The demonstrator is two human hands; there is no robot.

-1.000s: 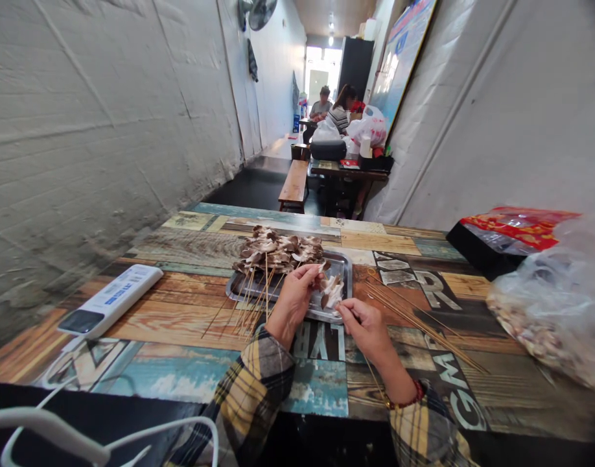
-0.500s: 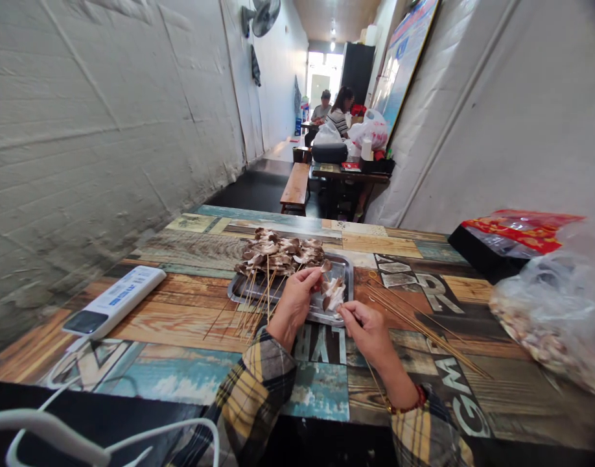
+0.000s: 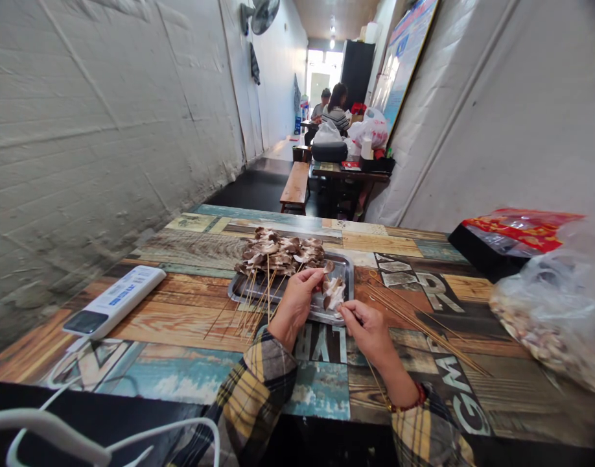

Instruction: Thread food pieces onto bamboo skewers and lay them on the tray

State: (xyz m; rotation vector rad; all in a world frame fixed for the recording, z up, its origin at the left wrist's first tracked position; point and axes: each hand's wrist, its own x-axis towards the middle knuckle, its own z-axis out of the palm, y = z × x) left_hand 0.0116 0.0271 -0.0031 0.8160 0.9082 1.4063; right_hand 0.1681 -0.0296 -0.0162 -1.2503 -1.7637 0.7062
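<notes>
My left hand (image 3: 300, 298) is closed, its thumb and fingertips pinching a small piece of oyster mushroom (image 3: 328, 266). Just to the right, my right hand (image 3: 367, 327) grips a thin bamboo skewer (image 3: 373, 373), whose lower end runs back under the wrist. Pale and brown mushroom pieces (image 3: 334, 294) are threaded on that skewer beyond the fingertips. Both hands are over the near side of a metal tray (image 3: 347, 272). A heap of skewered mushrooms (image 3: 278, 250) lies on the tray, with several sticks pointing toward me.
Loose bamboo skewers (image 3: 424, 324) lie to the right. A clear plastic bag of mushrooms (image 3: 535, 318) and a black box with red packaging (image 3: 492, 250) stand at the right edge. On the left is a white power strip-like device (image 3: 117, 301). Two people sit farther back beyond a bench (image 3: 295, 185).
My hands and the mushroom pieces have barely moved, shifting very slightly. In the background, one seated person has turned the head away.
</notes>
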